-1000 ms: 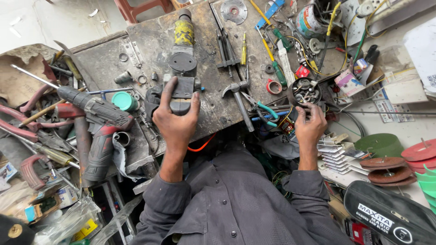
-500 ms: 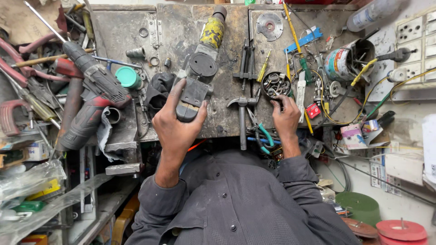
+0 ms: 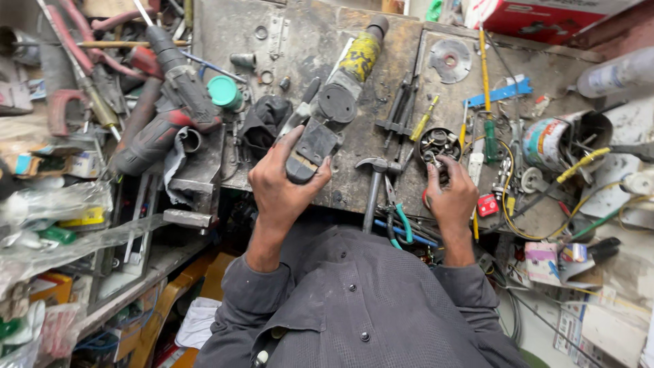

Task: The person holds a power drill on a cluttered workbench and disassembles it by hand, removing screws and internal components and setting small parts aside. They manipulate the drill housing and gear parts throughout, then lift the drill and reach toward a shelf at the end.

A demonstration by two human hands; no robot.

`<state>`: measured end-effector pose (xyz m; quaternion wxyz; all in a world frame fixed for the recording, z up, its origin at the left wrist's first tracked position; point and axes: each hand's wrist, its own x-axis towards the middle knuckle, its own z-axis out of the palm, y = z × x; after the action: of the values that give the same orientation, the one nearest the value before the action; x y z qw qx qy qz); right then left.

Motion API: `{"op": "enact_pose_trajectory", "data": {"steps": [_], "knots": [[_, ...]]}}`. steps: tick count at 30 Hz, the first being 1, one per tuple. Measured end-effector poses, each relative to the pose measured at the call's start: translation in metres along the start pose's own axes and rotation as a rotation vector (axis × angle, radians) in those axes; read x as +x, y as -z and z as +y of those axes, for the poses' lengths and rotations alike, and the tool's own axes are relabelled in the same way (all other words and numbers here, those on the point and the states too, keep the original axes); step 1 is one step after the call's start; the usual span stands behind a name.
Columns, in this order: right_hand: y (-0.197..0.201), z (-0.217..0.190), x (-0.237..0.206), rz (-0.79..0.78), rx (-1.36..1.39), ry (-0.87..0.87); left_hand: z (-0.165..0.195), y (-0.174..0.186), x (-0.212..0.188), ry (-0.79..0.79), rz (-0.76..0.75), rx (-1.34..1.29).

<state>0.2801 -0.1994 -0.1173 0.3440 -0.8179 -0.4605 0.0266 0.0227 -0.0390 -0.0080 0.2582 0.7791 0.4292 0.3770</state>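
On the desk [image 3: 300,41], the left hand [image 3: 283,180] has its grip closed around the power tool [image 3: 334,102] at its near, dark end. Tool's long axis runs diagonally, yellow end pointing away and rightward. Right hand [image 3: 449,197] rests loosely curled, fingertips at the round parts tin [image 3: 438,143], holding nothing visible.

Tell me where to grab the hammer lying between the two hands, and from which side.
Grip the hammer low on its handle, near the bench's front edge, coming in from the person's side. The handle runs from the head toward the body and its lower end is bare, while the head sits crowded among pliers and other tools. The right hand is nearer; the left hand holds the grinder.
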Motion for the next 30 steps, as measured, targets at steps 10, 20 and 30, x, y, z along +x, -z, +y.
{"op": "enact_pose_trajectory", "data": {"steps": [10, 20, 30], "knots": [[-0.02, -0.12, 0.069, -0.243, 0.535, 0.468, -0.008, 0.005, 0.004, -0.003, 0.006, -0.011], [-0.057, -0.139, 0.096, -0.345, 0.686, 0.495, -0.016, 0.003, 0.016, 0.001, 0.027, 0.023], [-0.065, -0.127, 0.103, -0.421, 0.706, 0.509, -0.016, -0.001, 0.019, 0.025, 0.002, -0.008]]}}
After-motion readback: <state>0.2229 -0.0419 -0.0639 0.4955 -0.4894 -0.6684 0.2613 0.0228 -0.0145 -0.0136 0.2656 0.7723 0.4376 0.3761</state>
